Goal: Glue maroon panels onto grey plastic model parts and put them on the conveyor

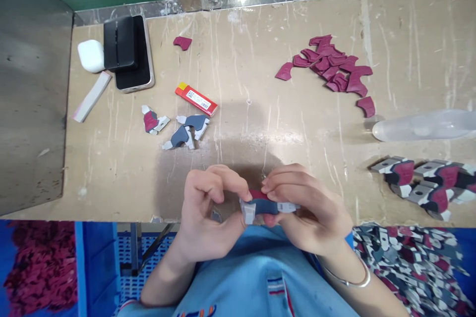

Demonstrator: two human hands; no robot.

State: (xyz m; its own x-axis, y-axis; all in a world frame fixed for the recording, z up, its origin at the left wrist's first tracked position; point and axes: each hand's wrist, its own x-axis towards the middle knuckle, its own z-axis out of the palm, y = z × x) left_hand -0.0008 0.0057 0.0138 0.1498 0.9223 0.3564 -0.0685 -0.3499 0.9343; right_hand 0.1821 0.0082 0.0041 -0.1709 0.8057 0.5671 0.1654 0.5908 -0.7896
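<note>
Between my two hands, just over the table's near edge, is a small moulded part (265, 206) in grey and dark blue with a maroon inlay. My left hand (213, 213) pinches its left end between thumb and fingers. On the other end, my right hand (308, 203) is closed, its fingertips resting along the maroon top. Some of the part is hidden behind the fingers. Left of centre lie two grey-and-blue parts (181, 136) without maroon and one part with a maroon inlay (150, 121). A heap of loose maroon pieces (334, 62) lies at the back right.
On the right are several parts with maroon inlays (439, 177) and a translucent bottle (424, 126). A red box (197, 99), phone (146, 54), black case (119, 42) and white case (91, 55) lie left. Below stand blue bins (97, 267) of maroon pieces and mixed parts (412, 262).
</note>
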